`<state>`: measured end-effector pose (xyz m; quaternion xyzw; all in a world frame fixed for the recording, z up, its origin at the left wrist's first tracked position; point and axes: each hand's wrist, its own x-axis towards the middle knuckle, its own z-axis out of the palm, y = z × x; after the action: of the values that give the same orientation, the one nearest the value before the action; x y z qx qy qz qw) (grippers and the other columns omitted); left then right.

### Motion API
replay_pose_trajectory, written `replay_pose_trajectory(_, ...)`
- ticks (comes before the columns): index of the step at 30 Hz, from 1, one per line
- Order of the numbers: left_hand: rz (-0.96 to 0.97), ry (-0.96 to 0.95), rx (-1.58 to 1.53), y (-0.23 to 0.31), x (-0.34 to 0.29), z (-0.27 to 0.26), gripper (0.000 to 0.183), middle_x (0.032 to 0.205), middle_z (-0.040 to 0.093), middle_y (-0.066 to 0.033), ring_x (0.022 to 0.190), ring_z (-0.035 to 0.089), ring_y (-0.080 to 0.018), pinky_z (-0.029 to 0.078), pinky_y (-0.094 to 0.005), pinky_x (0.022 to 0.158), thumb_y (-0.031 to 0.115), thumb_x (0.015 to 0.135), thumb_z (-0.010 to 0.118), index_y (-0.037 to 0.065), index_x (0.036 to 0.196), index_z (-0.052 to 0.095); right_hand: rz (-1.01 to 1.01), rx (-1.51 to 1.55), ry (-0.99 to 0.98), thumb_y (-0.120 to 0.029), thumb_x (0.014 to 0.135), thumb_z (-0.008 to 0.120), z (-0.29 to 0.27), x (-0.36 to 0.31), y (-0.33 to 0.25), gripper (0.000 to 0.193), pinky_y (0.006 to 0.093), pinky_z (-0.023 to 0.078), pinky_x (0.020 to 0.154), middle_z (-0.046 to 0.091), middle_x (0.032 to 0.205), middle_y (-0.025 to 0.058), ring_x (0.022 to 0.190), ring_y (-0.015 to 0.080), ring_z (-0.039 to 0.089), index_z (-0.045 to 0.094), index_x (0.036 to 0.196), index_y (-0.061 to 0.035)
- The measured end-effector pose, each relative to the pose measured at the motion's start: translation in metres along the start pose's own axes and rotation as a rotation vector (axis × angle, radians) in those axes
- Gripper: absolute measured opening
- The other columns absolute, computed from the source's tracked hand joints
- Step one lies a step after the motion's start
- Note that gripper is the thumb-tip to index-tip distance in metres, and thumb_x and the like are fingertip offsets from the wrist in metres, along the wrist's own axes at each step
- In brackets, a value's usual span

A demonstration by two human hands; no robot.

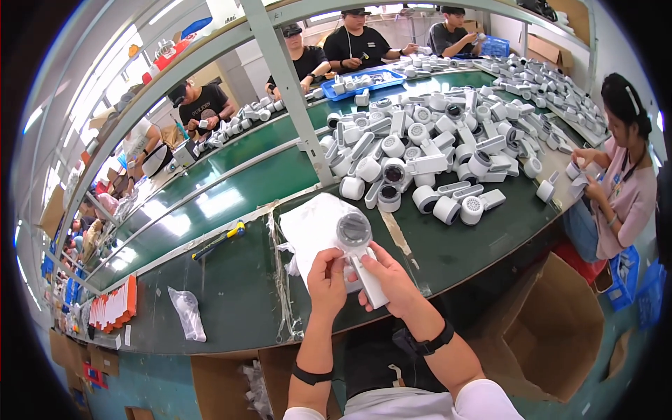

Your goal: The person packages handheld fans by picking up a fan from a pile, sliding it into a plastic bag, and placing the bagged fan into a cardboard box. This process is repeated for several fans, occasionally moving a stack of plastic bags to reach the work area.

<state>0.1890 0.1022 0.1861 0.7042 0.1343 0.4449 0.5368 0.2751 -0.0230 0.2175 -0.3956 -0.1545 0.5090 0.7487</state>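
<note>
While gripping the white handheld device (358, 246) over the near table edge (231, 336), left hand (327, 274) and right hand (387, 281) both curled shut on it; could slip onto white plastic bag (311, 227) beneath if fingers loosen.

pile of white devices (434, 157), blue tray (364, 85), cardboard box (553, 329)

Both forearms raised from lower edge — left hand (327, 274) and right hand (389, 280) curled, close together.
</note>
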Motion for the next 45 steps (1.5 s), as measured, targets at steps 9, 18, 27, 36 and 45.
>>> replay_pose_trajectory(9,0.047,-0.264,0.003,0.016,-0.016,-0.008,0.008,0.089,0.061,-0.0041,0.077,0.057,-0.0108,0.047,-0.0242,0.07,0.003,0.096,0.056,-0.001,0.102,0.059,-0.103,-0.147,0.178,-0.016,0.093,0.056,-0.003,0.006,-0.005,0.064,0.0319,0.049,0.041,0.064,0.085,0.011,0.055,0.0195,0.061,0.025,0.148,-0.0079)
replay_pose_trajectory(18,0.22,-0.079,0.293,0.027,-0.037,0.004,0.006,0.091,0.063,-0.0105,0.081,0.06,-0.0203,0.048,-0.0289,0.074,0.005,0.094,0.06,-0.001,0.096,0.06,-0.386,-0.541,0.332,-0.011,0.091,0.063,-0.015,0.027,0.025,0.04,0.0281,0.052,0.057,0.065,0.1,0.0118,0.077,0.0135,0.063,0.043,0.125,-0.0037)
replay_pose_trajectory(27,0.585,-0.225,0.388,0.037,-0.024,-0.002,0.014,0.094,0.062,-0.0132,0.078,0.06,-0.0283,0.049,-0.0318,0.068,-0.002,0.083,0.066,0.0,0.096,0.063,-0.542,-0.987,0.324,-0.023,0.076,0.072,0.005,0.013,0.029,0.068,0.047,0.051,0.074,0.066,0.099,0.0252,0.091,0.0461,0.063,0.035,0.13,-0.0062)
replay_pose_trajectory(36,-0.236,0.113,-0.354,0.008,-0.05,-0.021,0.043,0.129,0.047,-0.0093,0.109,0.059,-0.0234,0.053,-0.0362,0.089,0.015,0.099,0.053,0.006,0.137,0.035,-0.452,-0.406,0.247,-0.026,0.093,0.062,0.014,0.024,0.042,0.036,0.0349,0.049,0.079,0.065,0.096,0.0147,0.09,0.0275,0.065,0.048,0.121,-0.0062)
replay_pose_trajectory(45,-0.624,0.008,-0.801,0.024,-0.049,-0.026,0.042,0.133,0.053,-0.0102,0.113,0.06,-0.0258,0.058,-0.0415,0.083,0.023,0.103,0.048,0.011,0.141,0.035,-0.849,-0.945,0.397,-0.005,0.083,0.059,0.024,0.024,0.038,0.02,0.0413,0.046,0.08,0.063,0.101,0.015,0.09,0.0359,0.058,0.064,0.102,-0.001)
